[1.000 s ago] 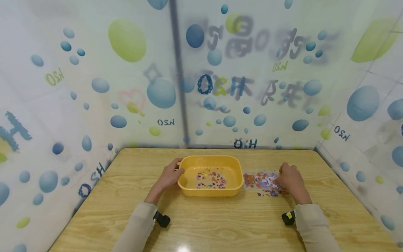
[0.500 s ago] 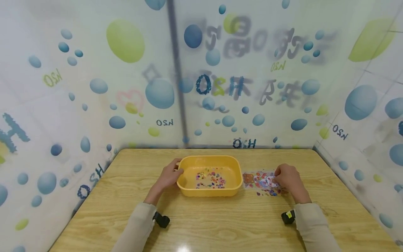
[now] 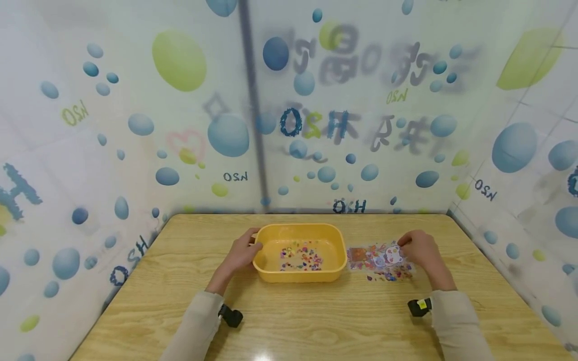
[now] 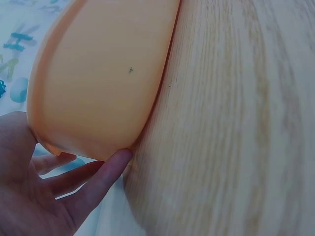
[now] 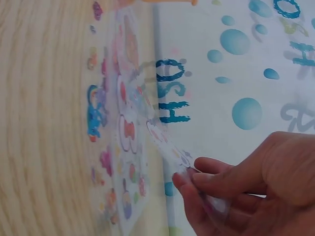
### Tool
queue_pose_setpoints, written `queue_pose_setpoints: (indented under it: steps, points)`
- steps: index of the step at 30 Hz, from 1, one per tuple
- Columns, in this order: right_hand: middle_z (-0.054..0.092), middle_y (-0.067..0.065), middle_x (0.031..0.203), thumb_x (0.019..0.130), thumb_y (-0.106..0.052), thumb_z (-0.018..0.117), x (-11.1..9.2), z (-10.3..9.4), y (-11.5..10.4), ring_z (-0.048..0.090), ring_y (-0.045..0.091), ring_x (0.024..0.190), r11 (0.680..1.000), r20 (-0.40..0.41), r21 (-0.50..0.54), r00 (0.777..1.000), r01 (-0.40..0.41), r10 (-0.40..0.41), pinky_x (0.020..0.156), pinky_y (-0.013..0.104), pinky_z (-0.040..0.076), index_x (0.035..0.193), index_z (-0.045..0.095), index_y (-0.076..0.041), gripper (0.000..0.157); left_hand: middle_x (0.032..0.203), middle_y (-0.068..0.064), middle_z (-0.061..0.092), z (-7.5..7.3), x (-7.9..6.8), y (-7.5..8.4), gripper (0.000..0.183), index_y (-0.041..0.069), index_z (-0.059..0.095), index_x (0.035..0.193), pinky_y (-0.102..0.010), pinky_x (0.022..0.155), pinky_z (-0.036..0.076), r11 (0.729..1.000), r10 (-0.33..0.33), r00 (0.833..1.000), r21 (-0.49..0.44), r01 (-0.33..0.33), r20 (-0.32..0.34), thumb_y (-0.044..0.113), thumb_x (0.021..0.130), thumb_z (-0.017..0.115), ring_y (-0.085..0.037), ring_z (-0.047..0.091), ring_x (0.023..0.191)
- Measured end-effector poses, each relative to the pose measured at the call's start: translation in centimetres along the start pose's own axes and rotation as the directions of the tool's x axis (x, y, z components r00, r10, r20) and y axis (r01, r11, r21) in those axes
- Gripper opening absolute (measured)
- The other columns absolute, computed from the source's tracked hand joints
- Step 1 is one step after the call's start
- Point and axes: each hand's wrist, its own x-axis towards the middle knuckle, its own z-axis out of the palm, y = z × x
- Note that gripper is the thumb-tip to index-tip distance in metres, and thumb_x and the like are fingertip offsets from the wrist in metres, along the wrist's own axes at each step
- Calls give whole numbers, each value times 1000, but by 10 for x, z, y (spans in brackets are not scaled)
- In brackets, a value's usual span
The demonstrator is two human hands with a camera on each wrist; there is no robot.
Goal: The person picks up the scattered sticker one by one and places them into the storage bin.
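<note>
A yellow plastic basin (image 3: 299, 276) stands on the table with many small colourful pieces (image 3: 311, 259) lying in it. My left hand (image 3: 241, 250) grips the basin's left end, thumb at the rim and fingers under it against the outer wall, as the left wrist view shows. To the right of the basin lie clear sticker sheets (image 3: 358, 255) printed with cartoon figures. My right hand (image 3: 421, 246) pinches a clear sticker sheet (image 5: 167, 142) between thumb and fingers. That sheet slants up from the pile in the right wrist view; part of it is hidden by the fingers.
Loose small stickers (image 3: 388, 276) are scattered on the near side of the sheets. The wooden table (image 3: 298, 321) ends at a back wall (image 3: 384, 100) covered with printed bubbles. Side walls rise close to its left and right edges.
My right hand has risen slightly and shifted right, lifting the edge of a sticker sheet from the pile. The left hand keeps its grip on the basin, which stays in place.
</note>
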Motion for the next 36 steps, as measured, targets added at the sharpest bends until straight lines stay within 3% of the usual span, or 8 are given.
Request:
queue_pose_setpoints:
  steps: [9,17,24,36]
  points:
    - [71,31,100,90,1,64,-5,-14,-2,67,28,76,990,-32,143,999,-14,19,61,32,56,111,69,14,25,130,-25,63,0,0,-1,51,10,47,151,-37,60,64,1000,-7,1000,-15,7,10,15,101,54,-33,68,102]
    - [73,31,105,91,2,62,-7,-23,-2,72,28,74,993,-151,106,988,47,-31,56,29,53,110,71,11,23,129,-25,63,0,0,1,51,10,48,150,-37,60,64,1000,-12,1000,-11,12,8,15,100,54,-33,68,100]
    - [74,28,101,92,0,63,-8,-27,-9,72,30,77,991,-253,118,967,57,-25,56,30,49,107,73,8,20,129,-25,62,-1,-2,0,50,10,48,150,-36,61,63,1000,-17,1000,-12,18,2,15,100,54,-32,66,101]
    - [73,29,102,88,6,57,-11,-36,-23,67,19,67,985,-342,127,938,113,-63,48,26,48,108,71,9,25,129,-26,63,-1,-2,1,50,9,49,149,-36,56,62,1000,-11,1000,-6,11,1,14,99,54,-33,68,99]
